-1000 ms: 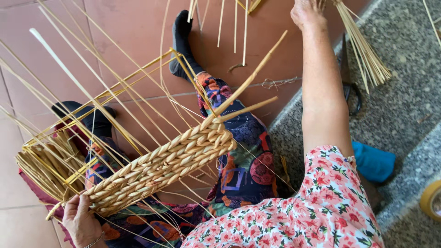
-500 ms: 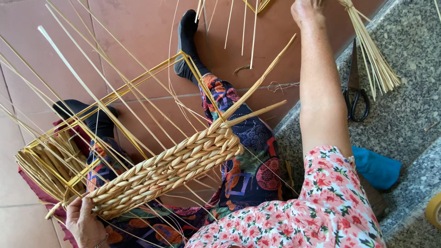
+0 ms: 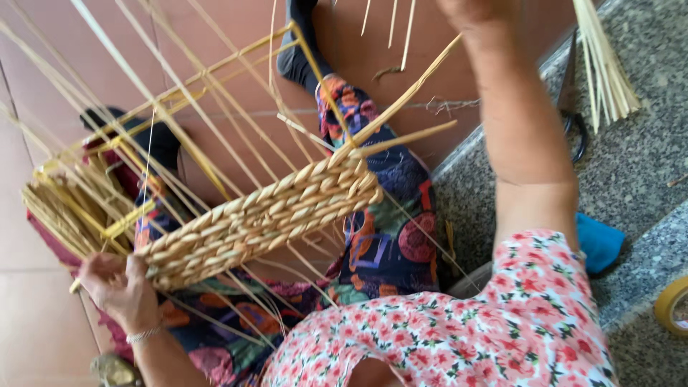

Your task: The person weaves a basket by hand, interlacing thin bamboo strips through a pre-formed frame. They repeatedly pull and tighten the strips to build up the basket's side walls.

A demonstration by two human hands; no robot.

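Note:
A half-woven straw basket (image 3: 265, 215) lies on its side across my lap, a band of thick plaited weave with many long bare stakes fanning out to the upper left. My left hand (image 3: 118, 287) grips its lower left corner, fingers curled around the weave and a stake. My right arm reaches straight up the frame. My right hand (image 3: 469, 8) is mostly cut off by the top edge, left of a bundle of pale reeds (image 3: 605, 64) on the stone step. What its fingers hold is hidden.
I sit on a grey speckled stone step (image 3: 645, 165) above a reddish tiled floor (image 3: 229, 43). Black scissors (image 3: 573, 125) lie by the reed bundle. A blue cloth (image 3: 600, 242) and a yellow tape roll (image 3: 674, 304) are at the right.
The view has closed in and shifted, so my right hand now sits at the very top edge. My left hand keeps its grip on the basket corner.

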